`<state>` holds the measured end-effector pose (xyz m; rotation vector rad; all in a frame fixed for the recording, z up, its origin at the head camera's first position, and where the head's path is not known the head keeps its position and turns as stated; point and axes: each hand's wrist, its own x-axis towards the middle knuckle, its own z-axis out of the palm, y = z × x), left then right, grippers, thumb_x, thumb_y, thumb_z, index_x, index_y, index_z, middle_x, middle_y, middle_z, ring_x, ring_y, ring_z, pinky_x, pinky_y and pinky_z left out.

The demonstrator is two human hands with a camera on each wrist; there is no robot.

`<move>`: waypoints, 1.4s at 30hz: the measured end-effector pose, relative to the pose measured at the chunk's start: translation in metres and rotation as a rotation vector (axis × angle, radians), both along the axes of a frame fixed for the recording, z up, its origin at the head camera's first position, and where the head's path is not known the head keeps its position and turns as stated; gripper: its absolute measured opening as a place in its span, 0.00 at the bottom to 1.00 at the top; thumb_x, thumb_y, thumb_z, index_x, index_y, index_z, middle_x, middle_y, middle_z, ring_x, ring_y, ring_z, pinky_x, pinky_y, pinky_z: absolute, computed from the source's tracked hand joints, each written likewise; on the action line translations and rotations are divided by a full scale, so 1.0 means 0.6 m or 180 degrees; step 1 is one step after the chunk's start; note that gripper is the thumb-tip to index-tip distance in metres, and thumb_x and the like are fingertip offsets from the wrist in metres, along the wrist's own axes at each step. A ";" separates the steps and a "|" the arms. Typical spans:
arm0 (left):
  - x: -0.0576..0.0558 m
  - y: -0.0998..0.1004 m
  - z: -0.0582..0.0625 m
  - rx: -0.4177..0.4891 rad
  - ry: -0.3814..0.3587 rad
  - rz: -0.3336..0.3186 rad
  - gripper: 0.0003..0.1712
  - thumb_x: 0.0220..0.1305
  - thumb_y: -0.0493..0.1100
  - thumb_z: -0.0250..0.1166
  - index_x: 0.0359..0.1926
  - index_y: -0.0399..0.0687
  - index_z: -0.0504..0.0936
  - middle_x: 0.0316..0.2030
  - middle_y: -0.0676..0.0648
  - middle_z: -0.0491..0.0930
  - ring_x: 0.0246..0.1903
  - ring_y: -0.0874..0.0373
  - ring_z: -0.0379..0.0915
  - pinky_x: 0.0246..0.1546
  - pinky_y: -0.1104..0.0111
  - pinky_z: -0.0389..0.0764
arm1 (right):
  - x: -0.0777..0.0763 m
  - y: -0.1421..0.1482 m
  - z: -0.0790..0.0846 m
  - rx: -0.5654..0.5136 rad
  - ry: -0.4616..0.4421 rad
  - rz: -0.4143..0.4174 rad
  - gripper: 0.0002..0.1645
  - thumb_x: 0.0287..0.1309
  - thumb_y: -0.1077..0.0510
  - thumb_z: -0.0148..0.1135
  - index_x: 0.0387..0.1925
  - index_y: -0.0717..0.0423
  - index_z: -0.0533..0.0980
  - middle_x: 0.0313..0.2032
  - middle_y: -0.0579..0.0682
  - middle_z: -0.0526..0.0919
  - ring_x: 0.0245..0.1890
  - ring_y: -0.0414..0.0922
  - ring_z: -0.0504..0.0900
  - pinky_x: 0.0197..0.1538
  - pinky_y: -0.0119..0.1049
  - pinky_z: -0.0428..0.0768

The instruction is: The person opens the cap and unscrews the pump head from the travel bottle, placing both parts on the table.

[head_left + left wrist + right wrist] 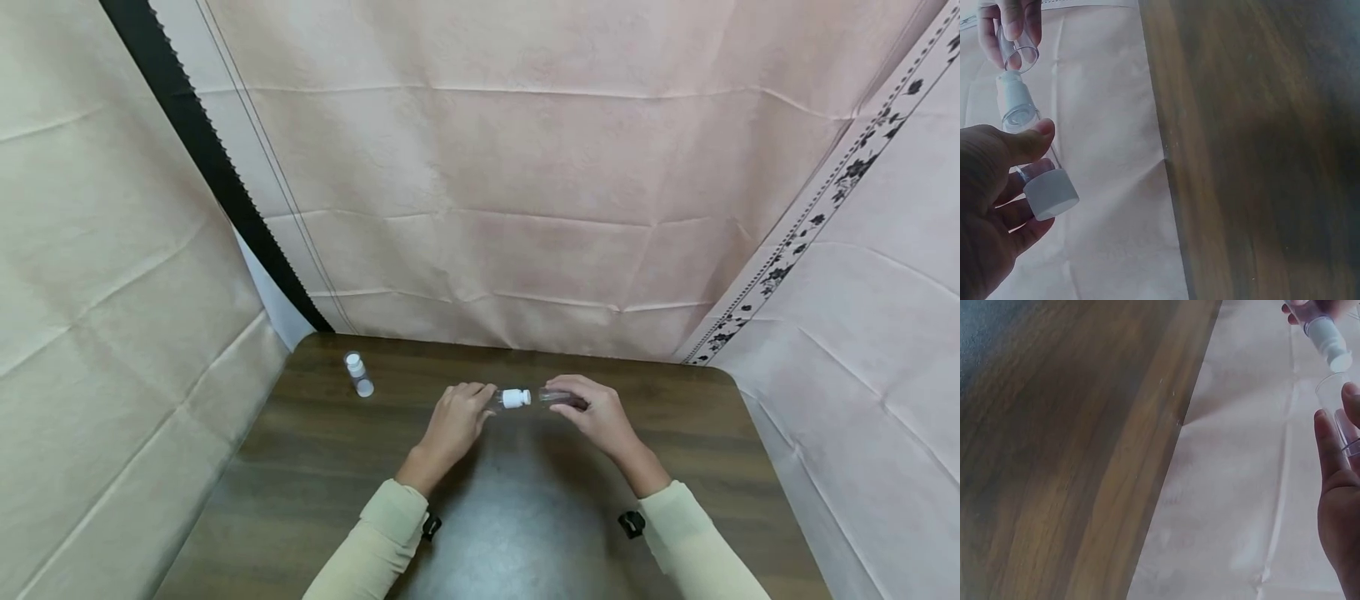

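Observation:
My left hand (456, 421) grips a small clear pump bottle (516, 398) by its transparent body, thumb on one side and fingers on the other. Its white pump top (1015, 97) points toward my right hand, and its white base (1052, 194) sticks out at the opposite end. Between the thumb and fingers of my right hand (596, 414) is a clear cylindrical cap (1019, 56), its open rim facing the pump top. In the head view a narrow gap separates cap and pump, the two nearly in line above the table.
A similar bottle (359, 374) with white ends is on the brown wooden table (300, 475), near its far left corner. Pinkish cloth (525, 167) hangs behind the table's far edge, with pale cloths along both sides.

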<state>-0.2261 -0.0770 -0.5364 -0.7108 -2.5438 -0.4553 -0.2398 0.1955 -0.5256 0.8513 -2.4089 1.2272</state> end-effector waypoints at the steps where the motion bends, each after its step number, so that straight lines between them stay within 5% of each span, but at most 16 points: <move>1: 0.001 0.000 -0.001 0.0017 -0.0015 -0.0021 0.21 0.59 0.43 0.78 0.52 0.46 0.85 0.46 0.46 0.88 0.44 0.52 0.85 0.45 0.60 0.84 | 0.000 0.002 0.000 -0.0001 -0.0006 -0.0013 0.19 0.54 0.67 0.76 0.49 0.55 0.86 0.51 0.49 0.87 0.42 0.43 0.88 0.40 0.29 0.86; 21: 0.009 0.004 -0.019 0.0260 -0.0036 -0.0007 0.22 0.58 0.44 0.78 0.53 0.45 0.87 0.47 0.45 0.88 0.46 0.52 0.86 0.47 0.58 0.85 | -0.017 0.044 -0.015 0.0599 0.0215 -0.0222 0.21 0.52 0.69 0.77 0.49 0.57 0.84 0.51 0.51 0.85 0.43 0.47 0.88 0.42 0.39 0.88; 42: 0.000 -0.004 -0.026 0.0285 -0.0235 0.0046 0.22 0.60 0.44 0.77 0.55 0.45 0.86 0.49 0.45 0.88 0.47 0.51 0.85 0.49 0.58 0.84 | -0.063 0.041 -0.060 0.1396 0.0034 -0.0185 0.20 0.53 0.69 0.77 0.49 0.60 0.83 0.48 0.55 0.82 0.45 0.50 0.85 0.46 0.45 0.86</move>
